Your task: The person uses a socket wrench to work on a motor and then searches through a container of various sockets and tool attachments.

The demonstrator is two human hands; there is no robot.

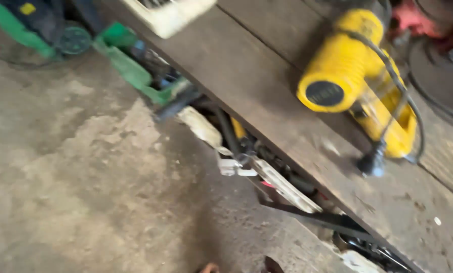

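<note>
While neither hand is showing in the head view, the yellow power tool (360, 81) is lying on the wooden workbench (246, 81), up and to the right of where the hands would be, its long axis running down-right along the bench. Its black cord (388, 65) is looping over it. Green tools (130, 65) are sitting below, by the concrete floor (74, 172). Grip unknowable; the nearer hand too.

A bulky yellow plastic power tool (360, 76) with a ribbed round body lies on its side on the dark wooden counter (267, 91), near the front edge. A round black cap closes the end that faces the camera. A black cable (398, 86) runs over the tool, and its black plug (372, 163) rests on the counter just beside the tool.
</note>
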